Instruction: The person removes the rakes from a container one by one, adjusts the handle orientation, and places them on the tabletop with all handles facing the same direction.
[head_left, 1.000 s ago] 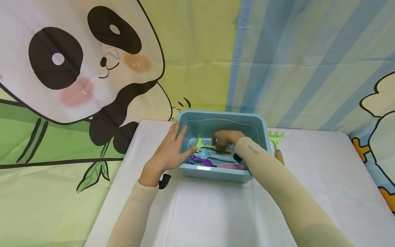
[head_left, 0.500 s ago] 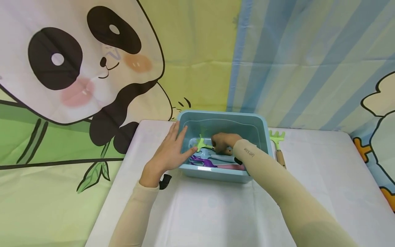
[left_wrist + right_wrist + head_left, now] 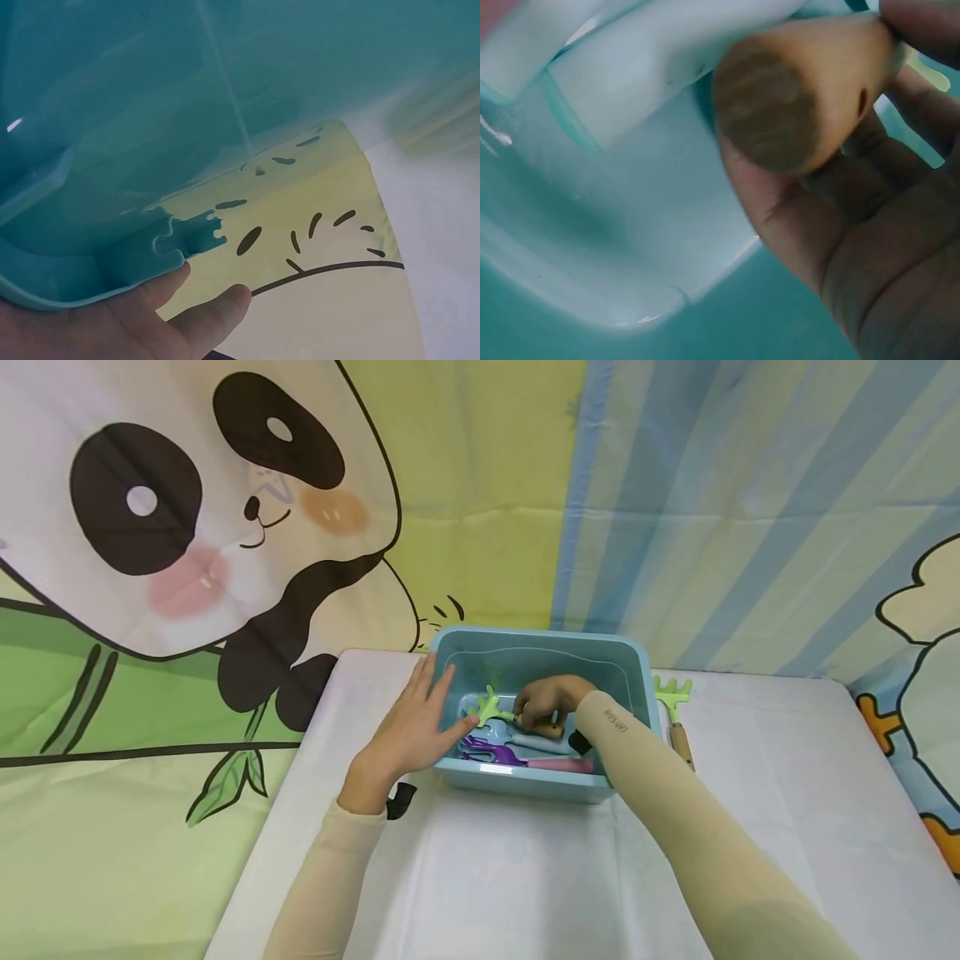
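Note:
Inside a light blue plastic bin [image 3: 540,781], my right hand [image 3: 546,697] grips the wooden handle of a small hand rake with a light green pronged head [image 3: 490,707]. In the right wrist view the rounded end of that wooden handle [image 3: 769,105] points at the camera, with thumb and fingers around it. My left hand [image 3: 411,731] lies with fingers spread against the bin's left rim. Nearer the front wall lie a blue tool [image 3: 542,744] and a purple hand fork [image 3: 491,752] with a pink handle.
Another green hand rake [image 3: 675,702] with a wooden handle lies on the white table [image 3: 510,868], just right of the bin. Behind the table hangs a printed cloth [image 3: 480,485] with a panda, close to the bin's back wall.
My right hand dips and turns a little within the bin, and the green rake head shifts slightly and tilts with it. The left hand stays at the rim.

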Available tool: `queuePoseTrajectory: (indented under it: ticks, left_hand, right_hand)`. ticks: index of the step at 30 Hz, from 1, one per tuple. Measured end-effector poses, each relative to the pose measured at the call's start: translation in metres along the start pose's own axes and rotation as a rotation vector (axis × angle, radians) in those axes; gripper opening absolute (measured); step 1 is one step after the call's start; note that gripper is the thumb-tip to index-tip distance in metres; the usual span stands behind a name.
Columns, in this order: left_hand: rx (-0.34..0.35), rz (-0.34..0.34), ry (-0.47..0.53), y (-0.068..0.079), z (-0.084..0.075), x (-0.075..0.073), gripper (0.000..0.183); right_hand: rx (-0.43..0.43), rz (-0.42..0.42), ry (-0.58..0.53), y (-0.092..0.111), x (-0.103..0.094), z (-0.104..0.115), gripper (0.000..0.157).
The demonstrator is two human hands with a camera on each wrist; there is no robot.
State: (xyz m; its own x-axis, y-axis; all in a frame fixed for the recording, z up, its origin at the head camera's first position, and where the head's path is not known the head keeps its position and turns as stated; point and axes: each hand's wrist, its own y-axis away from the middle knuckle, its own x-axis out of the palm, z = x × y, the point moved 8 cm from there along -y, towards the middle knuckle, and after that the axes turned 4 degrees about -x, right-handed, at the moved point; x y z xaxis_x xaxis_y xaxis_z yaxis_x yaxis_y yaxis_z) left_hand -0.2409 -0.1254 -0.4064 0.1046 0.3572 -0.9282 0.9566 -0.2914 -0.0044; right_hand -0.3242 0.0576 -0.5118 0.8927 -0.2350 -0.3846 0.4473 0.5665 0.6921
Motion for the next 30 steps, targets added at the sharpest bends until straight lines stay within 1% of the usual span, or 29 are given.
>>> queuePoseTrajectory:
  ticks: [5, 8, 12, 14, 19, 25, 30]
  left_hand:
    - [0.005, 0.001, -0.003, 0.001, -0.001, 0.000, 0.094]
    - [0.006, 0.002, -0.004, 0.002, -0.001, 0.001, 0.093]
    - [0.001, -0.002, -0.009, 0.002, -0.001, 0.000, 0.092]
    - [0.000, -0.001, -0.009, 0.001, -0.001, 0.000, 0.093]
    - [0.004, 0.008, -0.007, 0.000, -0.001, -0.002, 0.095]
    - [0.007, 0.011, 0.004, -0.001, -0.001, -0.001, 0.097]
    - [0.011, 0.007, 0.014, -0.002, 0.000, -0.001, 0.098]
  right_hand:
    - [0.045, -0.006, -0.050, 0.002, -0.001, -0.003, 0.055]
    - [0.070, -0.012, -0.106, 0.004, -0.001, -0.005, 0.056]
    - [0.072, -0.013, -0.176, 0.007, -0.002, -0.005, 0.054]
    - [0.064, -0.014, -0.191, 0.009, -0.004, -0.004, 0.053]
    - [0.038, -0.001, -0.170, 0.018, -0.008, 0.004, 0.052]
    - [0.027, 0.015, -0.146, 0.026, -0.012, 0.015, 0.052]
    - [0.001, 0.039, -0.118, 0.042, -0.016, 0.028, 0.052]
